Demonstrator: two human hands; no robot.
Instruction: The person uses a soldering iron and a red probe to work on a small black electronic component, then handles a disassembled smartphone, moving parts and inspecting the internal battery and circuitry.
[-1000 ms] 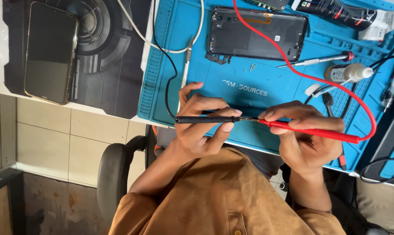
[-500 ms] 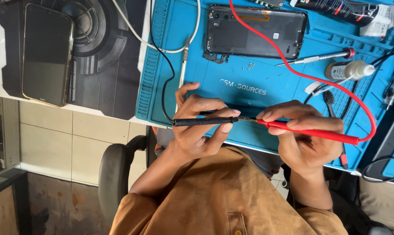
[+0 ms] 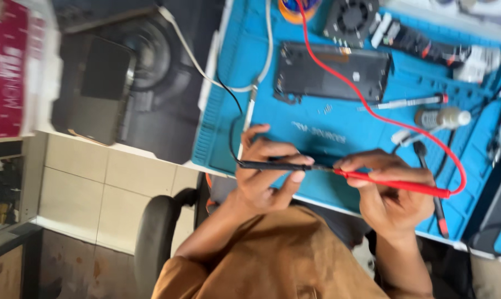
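Note:
My left hand (image 3: 267, 180) grips a black test probe (image 3: 267, 165) that lies level, its tip pointing right. A red test probe (image 3: 397, 186) is in my right hand (image 3: 397, 202), tip pointing left. The two tips meet at about the middle, just above the near edge of the blue work mat (image 3: 234, 127). I cannot make out what lies under the tips. The probe's red wire (image 3: 372, 108) loops up across the mat. Further up the mat lies an opened black phone (image 3: 330, 72).
On the mat lie a screwdriver (image 3: 405, 102), a small bottle (image 3: 444, 117), a small fan (image 3: 350, 16) and more tools at the right. A dark phone (image 3: 95, 91) rests on a black pad to the left, beside a red box (image 3: 7, 66). A chair (image 3: 156, 238) stands below.
The camera has swung and the picture is blurred, so everything has shifted in view. Both hands keep the same grip, with the probe tips still together.

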